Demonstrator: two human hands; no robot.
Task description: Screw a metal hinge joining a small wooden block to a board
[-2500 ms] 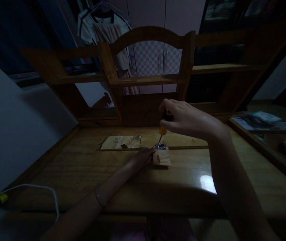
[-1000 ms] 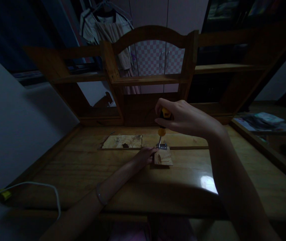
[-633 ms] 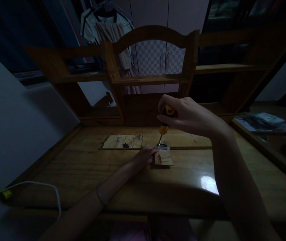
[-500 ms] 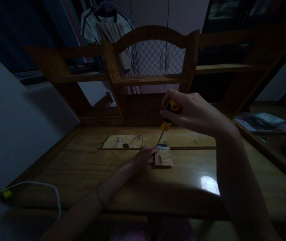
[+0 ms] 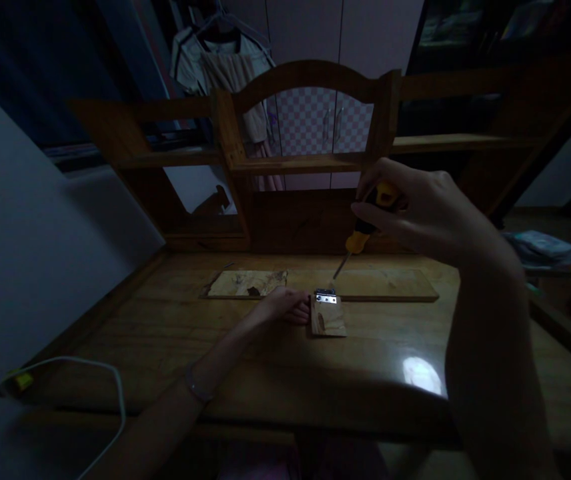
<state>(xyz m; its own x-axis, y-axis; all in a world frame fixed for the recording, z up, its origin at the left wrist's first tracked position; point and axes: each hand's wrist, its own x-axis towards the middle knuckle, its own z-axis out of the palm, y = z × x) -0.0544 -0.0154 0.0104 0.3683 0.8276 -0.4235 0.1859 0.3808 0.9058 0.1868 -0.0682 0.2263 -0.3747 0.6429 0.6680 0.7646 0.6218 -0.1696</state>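
My right hand (image 5: 410, 207) is wrapped round the yellow-and-black handle of a screwdriver (image 5: 358, 241). Its metal tip points down and left, in the air a little above a small silver hinge (image 5: 326, 297). That hinge lies across the top edge of a small square wooden board (image 5: 329, 320) and meets a longer plank (image 5: 380, 284) behind it. My left hand (image 5: 288, 305) rests on the desk with curled fingers, its fingertips at the left edge of the small board beside the hinge. Small screws cannot be made out in the dim light.
The wooden desk (image 5: 245, 373) carries an upright shelf frame (image 5: 305, 163) along its back. A white cable (image 5: 80, 361) loops at the left by a yellow object (image 5: 23, 381). Plastic-wrapped things (image 5: 545, 243) lie at the right. Clothes (image 5: 240, 67) hang beyond the shelf.
The screwdriver has lifted off the hinge and moved right and slightly up with my right hand. My left fingers have drawn back a little to the left from the hinge corner.
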